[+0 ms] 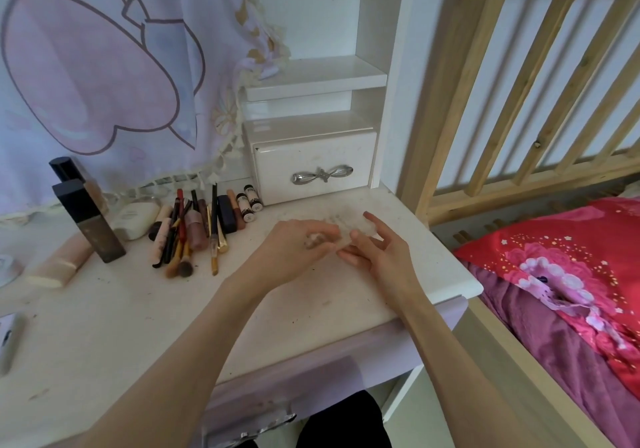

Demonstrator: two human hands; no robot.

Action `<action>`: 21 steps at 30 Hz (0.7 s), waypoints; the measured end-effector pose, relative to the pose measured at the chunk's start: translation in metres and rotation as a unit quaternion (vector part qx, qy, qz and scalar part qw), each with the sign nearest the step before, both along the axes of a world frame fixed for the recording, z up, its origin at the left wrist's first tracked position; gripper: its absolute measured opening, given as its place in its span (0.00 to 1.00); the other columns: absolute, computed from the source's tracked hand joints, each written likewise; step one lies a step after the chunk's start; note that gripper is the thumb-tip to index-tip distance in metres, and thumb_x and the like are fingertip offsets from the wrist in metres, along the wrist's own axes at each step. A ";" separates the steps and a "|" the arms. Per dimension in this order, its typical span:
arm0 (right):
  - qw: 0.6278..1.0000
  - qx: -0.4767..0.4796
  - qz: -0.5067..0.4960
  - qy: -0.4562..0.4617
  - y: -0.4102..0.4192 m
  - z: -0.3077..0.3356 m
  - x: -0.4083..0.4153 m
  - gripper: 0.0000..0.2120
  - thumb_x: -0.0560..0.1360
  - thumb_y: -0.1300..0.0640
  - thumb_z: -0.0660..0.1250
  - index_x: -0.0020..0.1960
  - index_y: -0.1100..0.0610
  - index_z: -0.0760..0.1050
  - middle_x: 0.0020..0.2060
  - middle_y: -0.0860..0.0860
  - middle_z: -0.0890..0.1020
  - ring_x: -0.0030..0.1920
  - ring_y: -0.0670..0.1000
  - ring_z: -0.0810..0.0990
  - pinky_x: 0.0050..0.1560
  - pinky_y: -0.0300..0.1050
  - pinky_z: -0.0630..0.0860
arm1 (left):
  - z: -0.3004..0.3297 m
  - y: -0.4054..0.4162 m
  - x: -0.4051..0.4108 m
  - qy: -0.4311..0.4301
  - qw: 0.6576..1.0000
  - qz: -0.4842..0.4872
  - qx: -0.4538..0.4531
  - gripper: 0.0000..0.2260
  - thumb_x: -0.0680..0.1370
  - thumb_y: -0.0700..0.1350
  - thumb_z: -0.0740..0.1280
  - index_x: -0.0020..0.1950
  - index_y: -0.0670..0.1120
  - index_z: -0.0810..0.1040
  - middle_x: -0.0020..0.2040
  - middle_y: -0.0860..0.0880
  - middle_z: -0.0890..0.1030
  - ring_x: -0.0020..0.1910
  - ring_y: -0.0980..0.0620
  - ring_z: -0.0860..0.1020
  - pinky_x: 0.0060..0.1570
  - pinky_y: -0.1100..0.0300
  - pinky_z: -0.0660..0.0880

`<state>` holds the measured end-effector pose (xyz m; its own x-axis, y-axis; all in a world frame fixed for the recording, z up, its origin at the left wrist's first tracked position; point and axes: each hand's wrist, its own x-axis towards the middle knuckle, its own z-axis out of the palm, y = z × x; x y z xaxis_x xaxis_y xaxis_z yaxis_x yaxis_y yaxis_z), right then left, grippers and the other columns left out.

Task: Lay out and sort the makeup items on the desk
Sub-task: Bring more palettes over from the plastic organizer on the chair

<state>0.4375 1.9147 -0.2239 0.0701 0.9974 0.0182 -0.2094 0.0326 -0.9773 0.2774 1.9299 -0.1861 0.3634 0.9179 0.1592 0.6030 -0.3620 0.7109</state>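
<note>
My left hand (298,247) hovers over the white desk (311,302) with its fingers curled round a blurred, see-through plastic item (330,228). My right hand (377,253) is beside it, fingers spread and fairly straight, touching the item's right end. What the item is stays unclear. To the left lies a row of makeup: a heap of brushes and pencils (187,236), a dark blue lipstick case (225,219) and two small white tubes (250,202). Further left are a tall dark bottle (90,222), a white bottle (135,221) and a pale pink tube (59,264).
A small white drawer with a silver bow handle (311,167) stands at the back under open shelves. A pink printed cloth (104,67) hangs at the left. A wooden bed rail (519,101) and red bedding (571,267) border the desk's right edge.
</note>
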 end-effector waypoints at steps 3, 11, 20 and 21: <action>1.000 0.000 0.003 0.027 0.004 -0.003 0.002 0.20 0.76 0.64 0.65 0.67 0.58 0.68 0.43 0.53 0.85 0.47 0.53 0.84 0.57 0.50 0.78 | -0.006 0.000 0.001 0.012 1.000 -0.021 0.002 0.14 0.75 0.41 0.68 0.60 0.49 0.79 0.62 0.55 0.77 0.63 0.63 0.69 0.63 0.71 0.61; 1.000 0.009 -0.023 0.010 0.005 -0.004 0.002 0.21 0.75 0.64 0.66 0.67 0.59 0.70 0.48 0.57 0.84 0.41 0.48 0.83 0.44 0.36 0.78 | -0.002 0.000 -0.002 0.189 0.981 -0.003 0.040 0.23 0.76 0.50 0.65 0.71 0.54 0.67 0.73 0.53 0.65 0.68 0.54 0.68 0.64 0.63 0.63; 0.997 0.071 0.024 0.006 0.003 -0.004 0.004 0.22 0.73 0.63 0.69 0.65 0.55 0.71 0.54 0.59 0.82 0.55 0.54 0.81 0.50 0.42 0.79 | 0.023 -0.002 0.000 0.150 0.987 0.024 0.056 0.18 0.74 0.51 0.67 0.64 0.55 0.76 0.52 0.49 0.82 0.47 0.50 0.78 0.35 0.73 0.65; 0.997 0.072 0.018 0.009 0.003 -0.004 0.003 0.24 0.72 0.61 0.70 0.67 0.53 0.69 0.58 0.58 0.80 0.59 0.54 0.79 0.52 0.44 0.79 | 0.024 -0.002 0.001 0.134 0.989 0.018 0.050 0.17 0.74 0.51 0.67 0.63 0.55 0.76 0.53 0.52 0.82 0.48 0.53 0.78 0.37 0.76 0.66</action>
